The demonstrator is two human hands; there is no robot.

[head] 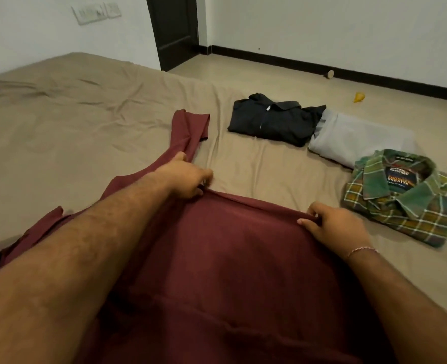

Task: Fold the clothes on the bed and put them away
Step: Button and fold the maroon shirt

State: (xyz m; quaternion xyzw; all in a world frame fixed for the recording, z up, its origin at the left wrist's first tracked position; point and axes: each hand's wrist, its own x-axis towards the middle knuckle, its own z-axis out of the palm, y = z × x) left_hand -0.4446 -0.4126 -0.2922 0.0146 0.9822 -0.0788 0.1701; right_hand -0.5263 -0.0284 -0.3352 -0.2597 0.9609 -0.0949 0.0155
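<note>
Fingers (306, 221) of both hands curled, pinching maroon shirt's (217, 258) folded far edge; left hand (188, 177), right hand (335, 227); shirt on bed (73, 114).

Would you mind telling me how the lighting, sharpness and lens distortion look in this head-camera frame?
Head view: dim, even indoor light, soft shadows and no glare; wide-angle bending curves the skirting board and stretches the forearms; mild softness throughout, though the label on the green plaid shirt remains partly legible; the maroon garment shows folds clearly.
</note>
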